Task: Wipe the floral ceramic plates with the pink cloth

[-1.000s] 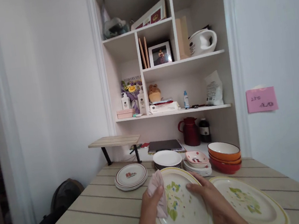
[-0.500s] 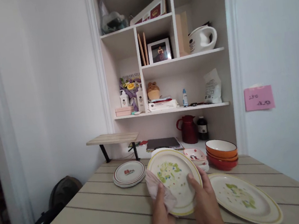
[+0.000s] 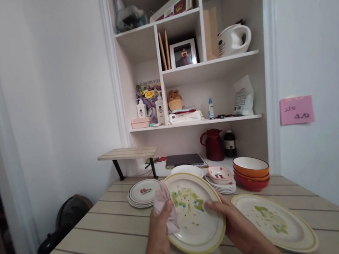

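I see the left hand pinching a pink cloth against a flowery plate, low in the middle. The right hand grips the plate's right edge.

White shelving holds a framed photo, a red jug stands lower beside a dark bottle, and a pink note sticks to the right-hand wall.

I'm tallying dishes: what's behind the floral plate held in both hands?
Behind the held yellow-rimmed floral plate, the far part of a white plate shows; its near part and whatever is beneath it are covered.
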`<state>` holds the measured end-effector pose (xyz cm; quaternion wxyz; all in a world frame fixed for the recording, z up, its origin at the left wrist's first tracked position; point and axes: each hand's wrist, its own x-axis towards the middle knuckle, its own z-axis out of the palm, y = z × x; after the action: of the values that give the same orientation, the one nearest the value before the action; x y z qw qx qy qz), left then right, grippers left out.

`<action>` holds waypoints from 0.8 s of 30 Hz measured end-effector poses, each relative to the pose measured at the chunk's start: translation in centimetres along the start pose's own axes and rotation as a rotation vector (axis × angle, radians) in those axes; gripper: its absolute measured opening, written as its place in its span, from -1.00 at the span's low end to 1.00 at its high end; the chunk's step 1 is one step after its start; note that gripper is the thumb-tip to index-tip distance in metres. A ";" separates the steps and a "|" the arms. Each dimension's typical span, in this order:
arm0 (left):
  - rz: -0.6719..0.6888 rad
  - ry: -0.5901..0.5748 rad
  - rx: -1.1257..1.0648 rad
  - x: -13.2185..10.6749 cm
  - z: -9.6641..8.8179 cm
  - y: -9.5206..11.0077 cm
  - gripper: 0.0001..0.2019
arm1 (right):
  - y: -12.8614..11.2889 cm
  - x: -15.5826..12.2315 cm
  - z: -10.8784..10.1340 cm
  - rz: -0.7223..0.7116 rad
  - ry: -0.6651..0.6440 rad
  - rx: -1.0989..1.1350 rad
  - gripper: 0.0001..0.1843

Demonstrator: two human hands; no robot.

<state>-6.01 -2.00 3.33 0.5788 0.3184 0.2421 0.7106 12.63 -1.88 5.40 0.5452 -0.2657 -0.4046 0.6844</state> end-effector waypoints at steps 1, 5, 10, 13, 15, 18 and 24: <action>-0.005 -0.030 0.018 -0.1 -0.1 0.1 -0.32 | -0.2 -0.2 0.0 0.013 -0.014 -0.009 -0.10; -0.034 -0.072 0.119 0.0 -0.5 0.0 -0.43 | -0.7 -0.5 -0.2 0.051 -0.053 -0.016 -0.11; -0.046 -0.075 0.146 0.0 -0.3 -0.3 -0.42 | -0.4 0.0 -0.4 0.040 -0.012 -0.015 -0.13; -0.081 -0.063 0.090 -0.2 0.1 -0.6 -0.38 | 0.1 0.4 -0.2 -0.027 0.060 -0.028 -0.18; -0.103 -0.035 0.049 -0.2 0.4 -0.9 -0.38 | 0.3 0.6 -0.1 -0.062 0.114 -0.020 -0.19; -0.122 0.050 -0.008 -0.2 1.0 -1.7 -0.38 | 0.5 0.8 0.0 -0.119 0.153 0.021 -0.21; -0.177 0.139 -0.209 -0.5 2.5 -4.3 -0.43 | 1.0 1.4 0.2 -0.221 0.327 0.101 -0.14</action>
<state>-1.24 -1.68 1.93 0.6510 0.1836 0.2334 0.6986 11.55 -0.65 4.80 0.6881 -0.2997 -0.3022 0.5877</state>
